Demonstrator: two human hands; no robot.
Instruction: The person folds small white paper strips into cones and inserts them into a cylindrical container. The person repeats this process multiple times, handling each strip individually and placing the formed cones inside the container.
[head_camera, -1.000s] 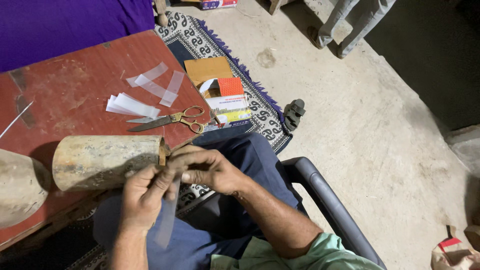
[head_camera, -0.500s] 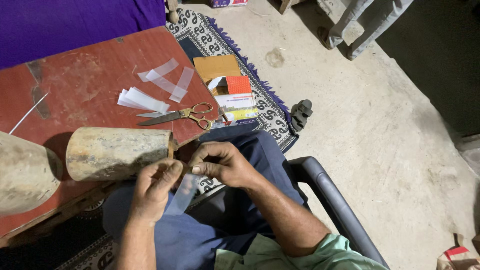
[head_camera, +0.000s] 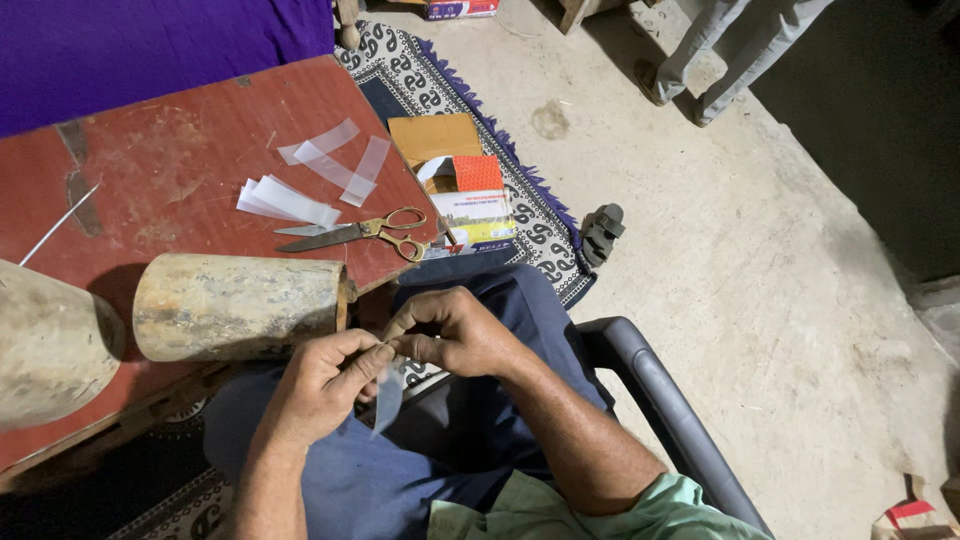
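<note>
I see left hand (head_camera: 325, 385) and right hand (head_camera: 455, 330) both pinching clear strip (head_camera: 387, 398); long axis hangs downward; finer grip probably hidden.

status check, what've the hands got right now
Left hand and right hand together over the lap, both pinching one clear plastic strip that hangs down. Scissors and more strips lie untouched on the red table. Nothing between the hands.

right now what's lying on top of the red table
On the red table: clear strips, white strips, scissors, a wooden cylinder. Its near edge is hidden behind the cylinder.
</note>
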